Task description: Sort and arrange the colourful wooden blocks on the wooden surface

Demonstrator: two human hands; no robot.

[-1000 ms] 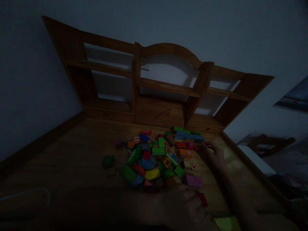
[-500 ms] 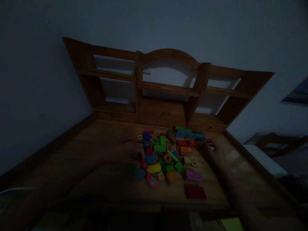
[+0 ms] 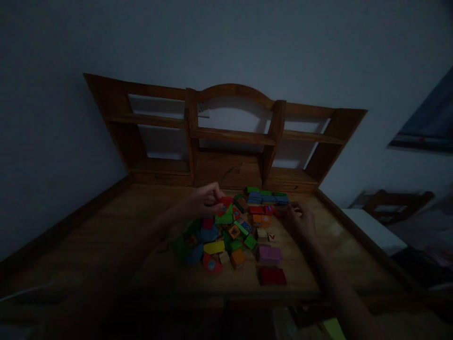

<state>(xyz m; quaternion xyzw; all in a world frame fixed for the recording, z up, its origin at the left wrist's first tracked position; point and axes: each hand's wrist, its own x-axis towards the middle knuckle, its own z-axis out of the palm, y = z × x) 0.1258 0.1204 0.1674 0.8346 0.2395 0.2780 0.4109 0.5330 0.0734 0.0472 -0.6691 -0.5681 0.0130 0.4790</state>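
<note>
A heap of coloured wooden blocks (image 3: 226, 233) lies in the middle of a wooden desk (image 3: 106, 236) in dim light. My left hand (image 3: 205, 200) hovers over the heap's far left side with its fingers pinched on a small red block (image 3: 225, 203). Over at the right end of the heap, my right hand (image 3: 300, 222) rests on the desk, fingertips at the red and orange blocks (image 3: 264, 215). Whether it grips anything is too dark to tell. A pink block (image 3: 269, 254) and a dark red block (image 3: 272, 276) lie apart near the front edge.
A row of blue and green blocks (image 3: 267, 197) is lined up against the wooden shelf unit (image 3: 226, 137) at the back of the desk. A wooden chair (image 3: 389, 203) and a white surface (image 3: 375, 229) stand to the right of the desk.
My left hand has lifted from the heap's left side and moved back and up with a red block in its fingers. The right hand has barely moved. The view has shifted slightly.
</note>
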